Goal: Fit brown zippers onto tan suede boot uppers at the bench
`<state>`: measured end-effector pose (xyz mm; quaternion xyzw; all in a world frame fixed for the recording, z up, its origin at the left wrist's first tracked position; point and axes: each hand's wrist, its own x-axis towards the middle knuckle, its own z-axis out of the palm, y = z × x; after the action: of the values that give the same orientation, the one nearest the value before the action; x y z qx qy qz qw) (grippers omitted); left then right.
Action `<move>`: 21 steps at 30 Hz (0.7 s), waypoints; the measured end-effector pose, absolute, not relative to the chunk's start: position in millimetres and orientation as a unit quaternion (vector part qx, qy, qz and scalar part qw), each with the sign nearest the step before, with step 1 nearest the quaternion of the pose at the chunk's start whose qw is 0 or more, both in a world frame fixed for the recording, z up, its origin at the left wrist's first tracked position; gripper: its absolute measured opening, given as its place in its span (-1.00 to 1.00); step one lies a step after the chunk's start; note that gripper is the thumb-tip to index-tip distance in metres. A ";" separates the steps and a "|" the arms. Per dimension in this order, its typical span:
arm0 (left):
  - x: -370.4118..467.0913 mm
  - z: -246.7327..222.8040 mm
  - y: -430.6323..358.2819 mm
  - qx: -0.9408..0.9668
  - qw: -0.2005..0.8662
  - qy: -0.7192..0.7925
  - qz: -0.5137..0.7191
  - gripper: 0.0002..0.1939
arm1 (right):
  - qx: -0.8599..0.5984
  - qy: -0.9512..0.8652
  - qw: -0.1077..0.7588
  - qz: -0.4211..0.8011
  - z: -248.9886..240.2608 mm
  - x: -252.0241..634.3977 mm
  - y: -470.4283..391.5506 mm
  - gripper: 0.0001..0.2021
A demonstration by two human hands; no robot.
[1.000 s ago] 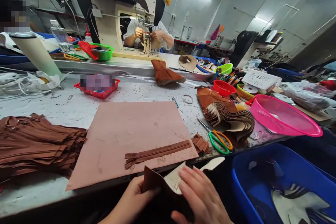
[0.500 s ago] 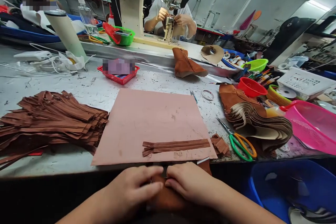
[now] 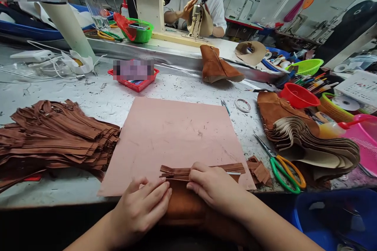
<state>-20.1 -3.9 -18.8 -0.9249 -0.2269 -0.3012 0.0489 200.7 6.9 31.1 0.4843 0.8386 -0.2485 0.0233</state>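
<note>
Right hand (image 3: 212, 184) pinches leather (image 3: 184, 204) at 2 o'clock; left hand (image 3: 144, 204) touches it at 10, can't tell if gripping; zipper (image 3: 177, 171) at 12

Pinches brown leather piece (image 3: 183, 202) in right hand (image 3: 212, 184), rests left hand (image 3: 143, 206) on it, at near edge of pink board (image 3: 167, 133). Has zipper pile (image 3: 64, 137) to left, scissors (image 3: 285, 168) and stacked leather (image 3: 312, 145) to right.
</note>
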 end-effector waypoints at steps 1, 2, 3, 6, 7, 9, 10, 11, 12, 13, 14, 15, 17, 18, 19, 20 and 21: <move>-22.2 -19.6 -5.1 -0.926 0.046 -0.231 -0.296 -0.70 | 0.486 0.838 0.022 -0.248 30.9 199.6 7.3 -0.80; -23.5 -20.1 -6.3 -0.926 0.042 -0.236 -0.292 -0.70 | 0.485 0.838 0.021 -0.249 30.7 198.9 8.0 -0.80; -24.2 -20.6 -7.5 -0.925 0.039 -0.241 -0.292 -0.70 | 0.483 0.838 0.020 -0.253 30.4 198.6 8.9 -0.80; -22.7 -21.4 -11.5 -0.919 0.023 -0.264 -0.290 -0.69 | 0.480 0.833 0.022 -0.273 29.4 199.0 11.5 -0.80; -21.5 -21.6 -13.0 -0.917 0.017 -0.273 -0.290 -0.69 | 0.482 0.830 0.023 -0.280 29.0 199.2 11.9 -0.80; -19.4 -21.6 -15.5 -0.914 0.008 -0.287 -0.288 -0.69 | 0.488 0.822 0.025 -0.292 28.4 199.3 11.7 -0.80; -18.6 -21.3 -16.4 -0.912 0.006 -0.291 -0.287 -0.69 | 0.491 0.819 0.025 -0.295 28.0 199.0 11.3 -0.80; -18.1 -21.0 -17.1 -0.911 0.004 -0.295 -0.288 -0.69 | 0.494 0.817 0.026 -0.297 27.6 198.6 10.9 -0.79; -17.8 -20.4 -17.5 -0.910 0.002 -0.297 -0.289 -0.68 | 0.497 0.816 0.026 -0.295 27.0 198.0 10.5 -0.79; -17.8 -19.7 -17.7 -0.909 0.000 -0.299 -0.290 -0.68 | 0.498 0.816 0.026 -0.293 26.2 197.5 10.3 -0.79; -17.8 -19.0 -17.7 -0.909 -0.002 -0.300 -0.288 -0.67 | 0.499 0.817 0.026 -0.289 25.4 197.0 10.3 -0.79; -17.9 -18.2 -17.6 -0.909 -0.003 -0.301 -0.287 -0.67 | 0.498 0.819 0.025 -0.284 24.5 196.5 10.4 -0.80; -17.8 -16.9 -17.1 -0.909 -0.001 -0.304 -0.285 -0.66 | 0.494 0.823 0.024 -0.278 23.1 196.0 10.8 -0.80; -17.7 -16.5 -16.9 -0.909 0.000 -0.306 -0.283 -0.66 | 0.493 0.825 0.024 -0.277 22.7 195.9 11.0 -0.81; -17.5 -16.3 -16.8 -0.909 0.001 -0.308 -0.282 -0.66 | 0.492 0.825 0.025 -0.276 22.5 195.8 11.0 -0.81; -17.3 -16.2 -16.7 -0.908 0.000 -0.310 -0.281 -0.66 | 0.493 0.825 0.025 -0.275 22.5 195.7 11.0 -0.81; -17.0 -16.2 -16.7 -0.908 -0.001 -0.312 -0.279 -0.66 | 0.494 0.825 0.027 -0.274 22.7 195.7 10.9 -0.81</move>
<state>-17.0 -16.7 -16.2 -0.9082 -0.3115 -0.2794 -0.0010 195.7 10.9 22.7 0.4941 0.8245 -0.2744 0.0266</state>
